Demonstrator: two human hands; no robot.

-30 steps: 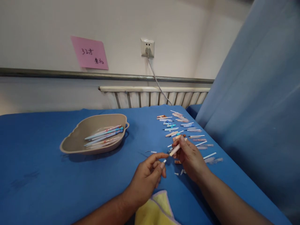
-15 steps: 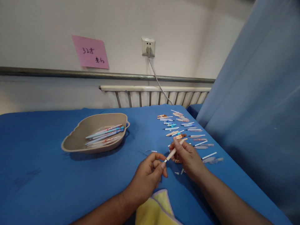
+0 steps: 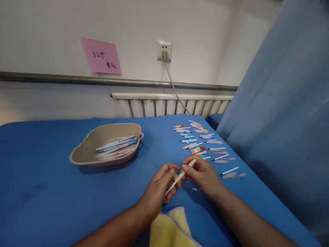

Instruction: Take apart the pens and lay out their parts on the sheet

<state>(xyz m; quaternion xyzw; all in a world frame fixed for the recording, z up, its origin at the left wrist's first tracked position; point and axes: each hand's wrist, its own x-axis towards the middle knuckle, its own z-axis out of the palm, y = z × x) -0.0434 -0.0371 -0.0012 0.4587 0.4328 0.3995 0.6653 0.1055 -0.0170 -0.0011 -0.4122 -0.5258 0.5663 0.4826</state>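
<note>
My right hand (image 3: 202,173) pinches a peach-coloured pen barrel (image 3: 185,170) between thumb and fingers. A thin white refill (image 3: 171,188) extends from the barrel's lower left end. My left hand (image 3: 161,185) has its fingers closed around this white part. Pen parts lie in rows beyond my right hand: white refills (image 3: 230,171), clear sleeves (image 3: 234,175), brown and orange pieces (image 3: 197,150) and light blue barrels (image 3: 188,141). Tiny white bits (image 3: 194,189) rest on the blue cloth below my right hand.
A beige basin (image 3: 86,151) with several pens (image 3: 117,147) stands to the left on the blue-covered table (image 3: 64,202). A yellow cloth (image 3: 169,230) lies at the front edge. A blue curtain (image 3: 280,103) hangs at the right. A rail and a socket (image 3: 164,50) are on the wall.
The white refill now shows at greater length out of the peach barrel. My left hand has shifted slightly down and left along it; the barrel has moved lower and left with my right hand.
</note>
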